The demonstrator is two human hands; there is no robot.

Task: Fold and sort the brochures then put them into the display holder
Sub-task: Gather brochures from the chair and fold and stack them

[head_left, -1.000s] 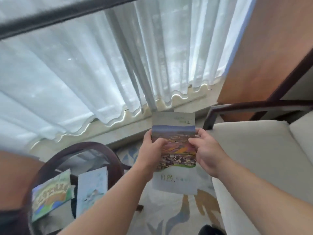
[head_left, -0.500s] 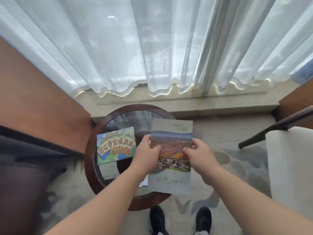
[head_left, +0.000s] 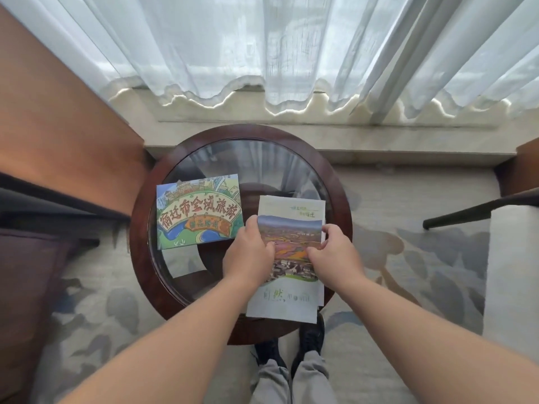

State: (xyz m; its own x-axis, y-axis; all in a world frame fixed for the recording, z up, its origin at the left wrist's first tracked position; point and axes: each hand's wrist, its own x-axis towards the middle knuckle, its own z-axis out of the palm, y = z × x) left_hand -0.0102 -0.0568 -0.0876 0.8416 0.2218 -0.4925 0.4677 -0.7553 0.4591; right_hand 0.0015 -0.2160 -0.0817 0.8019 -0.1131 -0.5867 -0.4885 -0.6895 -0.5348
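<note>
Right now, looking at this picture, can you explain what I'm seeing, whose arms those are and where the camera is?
There is no machine here. The camera sits on a person's head and looks down, so the two bare arms are theirs. The left hand and right hand each pinch a side of a landscape brochure, held over a round glass-topped table. A cartoon brochure lies flat on the glass to the left. Sheer curtains hang behind, and the person's shoes show below. No display holder is visible.

The landscape brochure [head_left: 291,237] is partly covered by the left hand [head_left: 248,256] and right hand [head_left: 335,256]; its green heading is blurred.
</note>
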